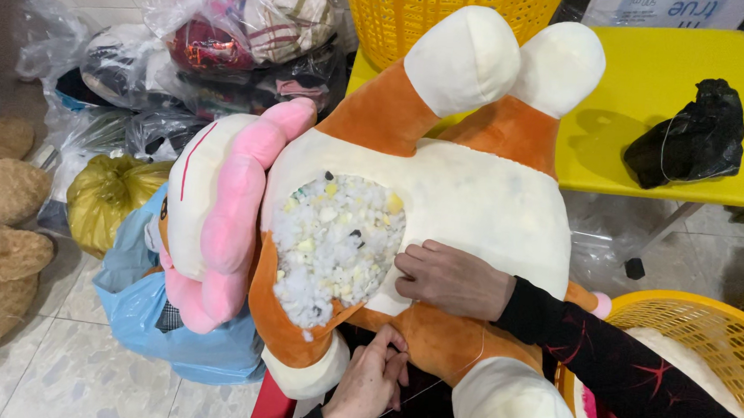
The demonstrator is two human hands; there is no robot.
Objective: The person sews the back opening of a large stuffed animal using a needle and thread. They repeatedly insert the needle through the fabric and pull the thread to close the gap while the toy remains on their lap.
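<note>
My right hand (452, 280) lay flat on the soft cream belly of the big plush toy (477, 199) across my lap, fingers bent lightly at the edge of its open seam, gripping nothing. Lumpy white and yellow foam stuffing (335, 241) bulged from that gap. My left hand (368, 383) pinched the smooth orange fabric beneath the opening, fingers closed on a fold. The toy's rounded white feet pointed up toward the yellow table (660, 81), where a crumpled black bag (691, 135) sat. A woven yellow basket (696, 323) stood just beside my right arm.
</note>
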